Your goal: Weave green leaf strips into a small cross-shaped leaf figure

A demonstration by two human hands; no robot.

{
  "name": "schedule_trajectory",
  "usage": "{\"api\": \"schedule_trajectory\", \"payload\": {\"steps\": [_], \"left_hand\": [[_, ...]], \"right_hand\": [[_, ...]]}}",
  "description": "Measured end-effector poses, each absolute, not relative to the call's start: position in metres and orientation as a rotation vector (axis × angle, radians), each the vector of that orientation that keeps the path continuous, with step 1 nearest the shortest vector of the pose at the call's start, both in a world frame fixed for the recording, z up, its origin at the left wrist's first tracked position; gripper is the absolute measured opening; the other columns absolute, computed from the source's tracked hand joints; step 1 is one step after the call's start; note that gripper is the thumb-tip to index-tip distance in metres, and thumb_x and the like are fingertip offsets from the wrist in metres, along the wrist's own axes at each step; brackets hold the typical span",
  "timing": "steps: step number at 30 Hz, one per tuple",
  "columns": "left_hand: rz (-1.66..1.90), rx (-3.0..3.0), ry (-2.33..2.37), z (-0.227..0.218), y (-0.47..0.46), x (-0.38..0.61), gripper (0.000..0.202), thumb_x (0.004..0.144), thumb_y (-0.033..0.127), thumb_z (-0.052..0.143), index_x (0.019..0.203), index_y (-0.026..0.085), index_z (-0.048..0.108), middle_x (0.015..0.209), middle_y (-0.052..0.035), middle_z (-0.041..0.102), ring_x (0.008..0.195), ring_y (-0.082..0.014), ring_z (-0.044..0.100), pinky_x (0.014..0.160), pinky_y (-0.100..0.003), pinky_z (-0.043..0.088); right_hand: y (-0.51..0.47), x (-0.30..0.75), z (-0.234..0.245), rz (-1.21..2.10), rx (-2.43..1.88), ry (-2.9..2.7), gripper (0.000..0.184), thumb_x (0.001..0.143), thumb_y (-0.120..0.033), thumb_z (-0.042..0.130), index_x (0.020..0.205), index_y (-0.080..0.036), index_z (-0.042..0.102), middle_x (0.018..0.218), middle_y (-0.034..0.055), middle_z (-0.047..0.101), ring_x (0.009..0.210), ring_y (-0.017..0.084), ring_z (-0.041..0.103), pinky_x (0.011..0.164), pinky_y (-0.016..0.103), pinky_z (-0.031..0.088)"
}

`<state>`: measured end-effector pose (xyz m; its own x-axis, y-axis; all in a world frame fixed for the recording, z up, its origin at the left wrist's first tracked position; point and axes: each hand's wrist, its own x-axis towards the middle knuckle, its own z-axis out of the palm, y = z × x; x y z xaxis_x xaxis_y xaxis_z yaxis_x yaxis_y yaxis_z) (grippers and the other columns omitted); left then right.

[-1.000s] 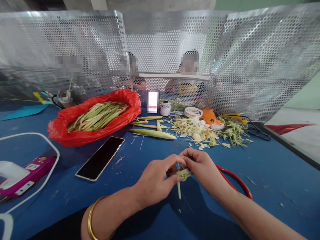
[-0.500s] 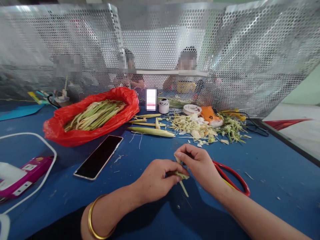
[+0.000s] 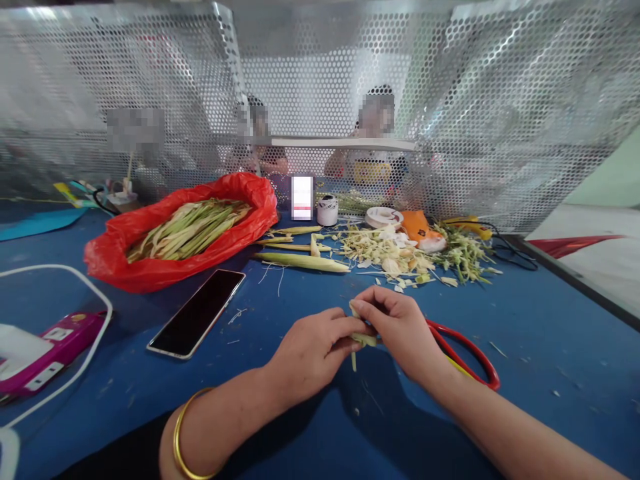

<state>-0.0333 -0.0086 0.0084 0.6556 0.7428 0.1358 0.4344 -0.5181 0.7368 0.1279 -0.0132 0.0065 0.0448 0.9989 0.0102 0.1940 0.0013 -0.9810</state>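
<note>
Fingers (image 3: pixel 347 327) of two hands (image 3: pixel 403 330) on one, perhaps two, pale-green strips (image 3: pixel 365 339).

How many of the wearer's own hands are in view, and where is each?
2. The left hand, near centre, grips a pale green strip above the blue table; the right hand, just right of it, pinches a pale piece. Both show plainly.

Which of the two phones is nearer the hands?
The dark-screened phone, lying flat in front of the red plastic bag; the other phone stands upright, lit, farther back.
</note>
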Motion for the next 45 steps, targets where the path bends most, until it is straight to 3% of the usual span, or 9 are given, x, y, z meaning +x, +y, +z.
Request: {"api": "schedule_trajectory", "payload": {"steps": [6, 12, 22, 29, 32, 36, 39, 42, 45], "left_hand": [[0.59, 1.591, 0.768, 0.003, -0.002, -0.031, 0.02, 0.078, 0.015, 0.059, 0.093, 0.018, 0.071, 0.089, -0.0011, 0.066, 0.086, -0.0155, 0.058, 0.081, -0.025, 0.041], [0.413, 1.429, 0.763, 0.007, -0.004, -0.03, 0.019, 0.07, 0.015, 0.064, 0.086, 0.012, 0.072, 0.068, 0.0025, 0.059, 0.065, -0.0105, 0.05, 0.066, -0.022, 0.041], [0.435, 1.414, 0.825, 0.0, -0.009, -0.025, 0.021, 0.065, 0.017, 0.063, 0.084, 0.014, 0.073, 0.064, 0.0033, 0.059, 0.061, -0.0116, 0.053, 0.062, -0.023, 0.043], [0.401, 1.547, 0.88, 0.004, -0.013, -0.026, 0.006, 0.064, 0.014, 0.065, 0.066, 0.015, 0.07, 0.055, 0.0045, 0.057, 0.056, -0.0101, 0.05, 0.054, -0.02, 0.036], [0.515, 1.456, 0.896, 0.002, -0.01, -0.026, 0.008, 0.063, 0.016, 0.067, 0.069, 0.015, 0.072, 0.059, 0.0025, 0.063, 0.059, -0.0115, 0.054, 0.059, -0.022, 0.04], [0.688, 1.268, 0.957, 0.003, -0.002, -0.028, 0.016, 0.062, 0.019, 0.072, 0.077, 0.014, 0.075, 0.066, -0.0014, 0.068, 0.065, -0.0143, 0.059, 0.071, -0.027, 0.045], [0.744, 1.206, 0.981, 0.008, 0.002, -0.032, 0.025, 0.06, 0.02, 0.076, 0.085, 0.016, 0.077, 0.073, -0.0028, 0.071, 0.069, -0.0139, 0.059, 0.074, -0.027, 0.043], [0.75, 1.138, 0.937, 0.01, 0.003, -0.034, 0.024, 0.067, 0.026, 0.072, 0.088, 0.016, 0.077, 0.078, -0.0053, 0.072, 0.072, -0.0139, 0.059, 0.075, -0.027, 0.042], [0.805, 1.074, 0.876, 0.009, 0.004, -0.034, 0.025, 0.072, 0.022, 0.066, 0.093, 0.017, 0.077, 0.085, -0.0062, 0.073, 0.079, -0.0144, 0.061, 0.079, -0.026, 0.042]], "right_hand": [[-0.013, 0.129, 0.005, 1.046, -1.39, -1.361, 0.022, 0.072, -0.039, 0.061, 0.064, -0.018, 0.061, 0.056, -0.0034, 0.051, 0.053, 0.011, 0.041, 0.048, 0.024, 0.033], [-0.015, 0.127, 0.002, 1.149, -1.41, -1.421, 0.02, 0.073, -0.034, 0.06, 0.061, -0.018, 0.059, 0.056, -0.0027, 0.053, 0.054, 0.011, 0.043, 0.049, 0.023, 0.035], [-0.013, 0.123, -0.006, 1.105, -1.379, -1.388, 0.019, 0.074, -0.032, 0.059, 0.062, -0.018, 0.058, 0.057, -0.0032, 0.052, 0.055, 0.011, 0.044, 0.05, 0.023, 0.036], [-0.017, 0.121, -0.004, 0.997, -1.362, -1.482, 0.016, 0.074, -0.027, 0.059, 0.061, -0.019, 0.059, 0.059, -0.0023, 0.056, 0.058, 0.012, 0.048, 0.052, 0.024, 0.037], [-0.012, 0.125, -0.004, 1.026, -1.356, -1.468, 0.018, 0.076, -0.032, 0.057, 0.064, -0.019, 0.061, 0.061, -0.0015, 0.058, 0.059, 0.013, 0.051, 0.053, 0.025, 0.04], [-0.002, 0.138, -0.002, 0.959, -1.352, -1.579, 0.024, 0.081, -0.039, 0.056, 0.084, -0.019, 0.068, 0.072, 0.0008, 0.066, 0.068, 0.016, 0.058, 0.062, 0.027, 0.045], [0.002, 0.147, -0.002, 0.933, -1.386, -1.635, 0.022, 0.08, -0.038, 0.057, 0.082, -0.019, 0.068, 0.069, 0.001, 0.066, 0.067, 0.018, 0.059, 0.062, 0.028, 0.045], [0.001, 0.151, -0.004, 0.686, -1.425, -1.602, 0.019, 0.082, -0.035, 0.057, 0.087, -0.019, 0.067, 0.077, 0.0032, 0.068, 0.073, 0.02, 0.061, 0.066, 0.031, 0.046], [-0.008, 0.148, -0.002, 0.194, -1.353, -1.605, 0.015, 0.086, -0.031, 0.056, 0.092, -0.021, 0.063, 0.088, 0.005, 0.068, 0.083, 0.021, 0.061, 0.075, 0.033, 0.044]]}}
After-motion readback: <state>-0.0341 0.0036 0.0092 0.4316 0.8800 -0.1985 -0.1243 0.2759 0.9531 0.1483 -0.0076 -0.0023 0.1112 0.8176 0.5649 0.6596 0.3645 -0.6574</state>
